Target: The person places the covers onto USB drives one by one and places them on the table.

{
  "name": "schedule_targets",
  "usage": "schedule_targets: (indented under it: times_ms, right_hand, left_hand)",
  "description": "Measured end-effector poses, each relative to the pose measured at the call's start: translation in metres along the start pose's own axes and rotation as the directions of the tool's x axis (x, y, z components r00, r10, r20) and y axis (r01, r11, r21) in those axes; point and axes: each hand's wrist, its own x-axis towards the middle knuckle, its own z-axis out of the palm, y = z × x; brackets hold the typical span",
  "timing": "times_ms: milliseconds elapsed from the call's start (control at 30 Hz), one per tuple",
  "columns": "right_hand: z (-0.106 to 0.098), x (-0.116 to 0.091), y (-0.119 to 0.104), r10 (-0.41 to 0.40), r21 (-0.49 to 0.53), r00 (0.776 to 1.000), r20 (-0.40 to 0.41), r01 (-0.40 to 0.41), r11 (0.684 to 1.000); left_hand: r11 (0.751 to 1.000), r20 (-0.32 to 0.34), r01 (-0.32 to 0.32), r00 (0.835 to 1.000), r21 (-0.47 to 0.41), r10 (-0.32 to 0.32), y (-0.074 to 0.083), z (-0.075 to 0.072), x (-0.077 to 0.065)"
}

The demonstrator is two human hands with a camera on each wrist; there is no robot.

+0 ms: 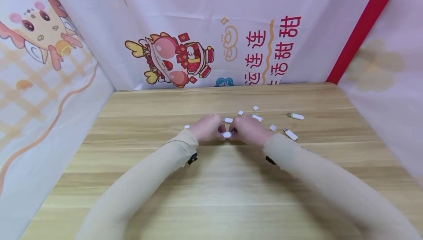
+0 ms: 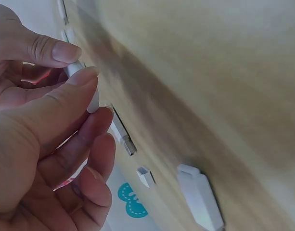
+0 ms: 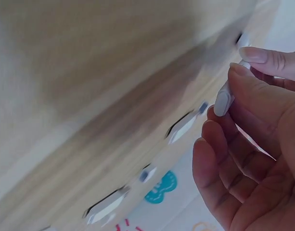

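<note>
Both hands meet over the middle of the table around one small white USB stick [image 1: 226, 134]. My left hand [image 1: 208, 128] pinches one end of it between thumb and fingers. The right hand [image 1: 249, 129] pinches the other end. In the left wrist view the white stick [image 2: 93, 102] shows between the thumb and fingertips of the left hand [image 2: 51, 125]. From the right wrist, its rounded end [image 3: 223, 102] pokes out of the right hand's [image 3: 258, 149] grip. Fingers hide most of the stick, so whether a cap sits on it I cannot tell.
Uncapped USB sticks lie just behind the hands [image 1: 227, 120] and to the right, one with a green band [image 1: 295, 116], another nearer [image 1: 290, 134]. Small white caps [image 1: 273, 127] are scattered among them. A white stick-like piece [image 2: 200, 197] lies left of the hands. Printed cloth [image 1: 198, 19] hangs behind the table.
</note>
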Motion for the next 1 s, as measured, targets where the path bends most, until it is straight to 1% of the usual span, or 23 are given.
schedule_targets:
  times_ms: [67,167,267,333,500,600,767,900,1000]
  right_hand:
    - [-0.002,0.004,0.005,0.041,0.012,0.999,0.013,-0.041,0.999]
    - [-0.004,0.008,0.012,0.077,0.027,0.997,0.017,-0.078,0.997]
    - [-0.005,0.011,0.018,0.086,0.026,0.996,0.02,-0.086,0.996]
    - [-0.005,0.012,0.023,0.091,0.023,0.995,0.028,-0.092,0.996]
    - [-0.001,0.014,0.032,0.105,0.017,0.992,0.072,-0.107,0.994]
    - [-0.001,0.014,0.034,0.122,0.02,0.988,0.095,-0.124,0.992]
    - [-0.002,0.014,0.036,0.151,0.036,0.982,0.114,-0.156,0.987]
    - [-0.003,0.014,0.036,0.155,0.057,0.98,0.129,-0.163,0.985]
    - [-0.004,0.014,0.037,0.148,0.081,0.979,0.144,-0.16,0.984]
  left_hand:
    - [1.0,-0.003,0.009,1.0,0.012,-0.009,0.0,-0.002,0.007]
    - [0.999,0.007,0.031,1.0,0.01,-0.031,-0.001,-0.003,0.018]
    - [0.999,0.018,0.034,0.999,0.019,-0.034,-0.002,-0.002,0.028]
    - [0.999,0.024,0.025,0.999,0.043,-0.026,-0.004,0.0,0.035]
    - [0.997,0.05,0.023,0.998,0.072,-0.027,-0.007,0.006,0.048]
    - [0.996,0.061,0.033,0.997,0.08,-0.038,-0.005,0.006,0.05]
    - [0.996,0.072,0.046,0.996,0.081,-0.052,-0.001,0.005,0.05]
    - [0.997,0.086,0.045,0.995,0.069,-0.051,-0.001,0.003,0.049]
    - [0.998,0.105,0.041,0.993,0.057,-0.046,-0.005,-0.001,0.047]
